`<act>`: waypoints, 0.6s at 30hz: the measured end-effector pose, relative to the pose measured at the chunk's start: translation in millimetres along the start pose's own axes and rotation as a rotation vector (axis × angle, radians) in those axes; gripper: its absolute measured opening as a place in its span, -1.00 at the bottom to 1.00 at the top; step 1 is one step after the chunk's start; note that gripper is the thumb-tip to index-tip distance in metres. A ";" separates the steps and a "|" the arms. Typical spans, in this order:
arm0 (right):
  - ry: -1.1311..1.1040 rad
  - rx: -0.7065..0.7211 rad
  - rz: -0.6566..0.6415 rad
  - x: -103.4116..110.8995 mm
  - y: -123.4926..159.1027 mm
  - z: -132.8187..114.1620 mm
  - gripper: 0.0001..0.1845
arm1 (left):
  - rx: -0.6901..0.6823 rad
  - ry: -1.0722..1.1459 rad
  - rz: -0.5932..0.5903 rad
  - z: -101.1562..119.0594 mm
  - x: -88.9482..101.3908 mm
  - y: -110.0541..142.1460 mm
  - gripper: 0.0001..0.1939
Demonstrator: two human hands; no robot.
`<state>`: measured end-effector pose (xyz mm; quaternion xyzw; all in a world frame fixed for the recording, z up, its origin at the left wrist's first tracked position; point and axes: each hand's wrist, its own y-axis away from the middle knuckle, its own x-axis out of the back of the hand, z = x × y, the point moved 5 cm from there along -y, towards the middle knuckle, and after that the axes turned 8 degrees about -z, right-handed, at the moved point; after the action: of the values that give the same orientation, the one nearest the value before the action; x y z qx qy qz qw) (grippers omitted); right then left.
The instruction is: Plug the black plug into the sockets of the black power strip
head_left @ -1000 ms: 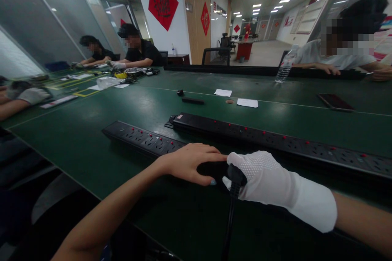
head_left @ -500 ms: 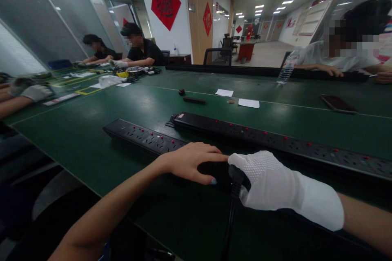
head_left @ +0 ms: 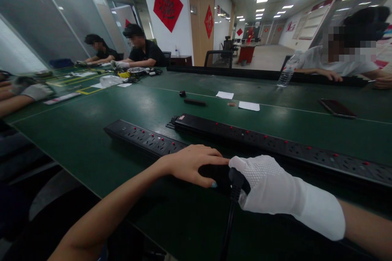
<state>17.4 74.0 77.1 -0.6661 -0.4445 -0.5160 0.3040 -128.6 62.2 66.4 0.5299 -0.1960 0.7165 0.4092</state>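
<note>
A black power strip (head_left: 137, 133) with red buttons lies on the green table in front of me. My left hand (head_left: 192, 163), bare, straddles its right part, thumb on the near side and fingers across the far side, holding it. My right hand (head_left: 260, 183), in a white dotted glove, grips a black power plug (head_left: 236, 179) against the strip. Whether the prongs sit in a socket is hidden by the glove. From the plug a black cord (head_left: 227, 228) hangs down toward me. The left index fingertip touches the glove.
A second, longer power strip (head_left: 232, 130) lies just behind. Farther back are white papers (head_left: 249, 106), a short black bar (head_left: 195, 102), a phone (head_left: 337, 108) and a water bottle (head_left: 288, 69). Other people sit around the table (head_left: 76, 130); a gloved hand (head_left: 36, 91) is at left.
Both hands keep their hold on the strip and plug. The whole view has shifted very slightly; otherwise little differs.
</note>
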 end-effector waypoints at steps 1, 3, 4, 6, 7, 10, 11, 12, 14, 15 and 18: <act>0.005 -0.007 0.005 0.4 0.1 -0.1 -0.77 | -0.003 0.001 -0.001 0.0 0.1 0.0 -0.38; 0.020 -0.019 0.010 0.6 0.4 -0.4 -0.77 | -0.006 0.004 -0.001 0.1 0.5 -0.1 -0.39; 0.027 -0.024 0.009 0.3 0.5 -0.4 -0.77 | -0.003 0.004 0.001 0.1 0.8 -0.2 -0.39; 0.022 -0.018 0.007 -0.6 0.7 -0.5 -0.77 | 0.002 0.003 -0.002 0.3 1.2 -0.3 -0.39; 0.016 -0.013 0.009 -1.0 0.8 -0.4 -0.76 | 0.004 0.003 -0.005 0.5 1.2 -0.2 -0.39; 0.021 -0.009 0.031 -0.7 1.0 0.2 -0.77 | 0.004 0.000 -0.010 1.2 1.4 0.2 -0.40; 0.025 -0.011 0.027 -0.8 0.8 0.2 -0.78 | 0.003 -0.002 -0.007 1.4 1.6 0.4 -0.40; 0.031 -0.016 0.020 -1.0 0.6 0.2 -0.79 | 0.003 -0.006 -0.004 1.4 1.7 0.4 -0.39; 0.041 -0.022 0.007 -1.2 0.2 -0.6 -0.79 | 0.002 -0.012 0.000 1.2 1.7 0.3 -0.39; 0.049 -0.026 0.008 -1.0 0.2 -1.0 -0.78 | 0.002 -0.014 0.000 1.0 1.6 0.0 -0.39; 0.074 -0.031 0.030 0.0 0.3 -2.4 -0.77 | 0.004 -0.014 -0.003 0.4 1.2 -0.9 -0.39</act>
<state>16.7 71.8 77.8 -0.6577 -0.4150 -0.5426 0.3175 -127.7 62.9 67.5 0.5360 -0.1966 0.7127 0.4076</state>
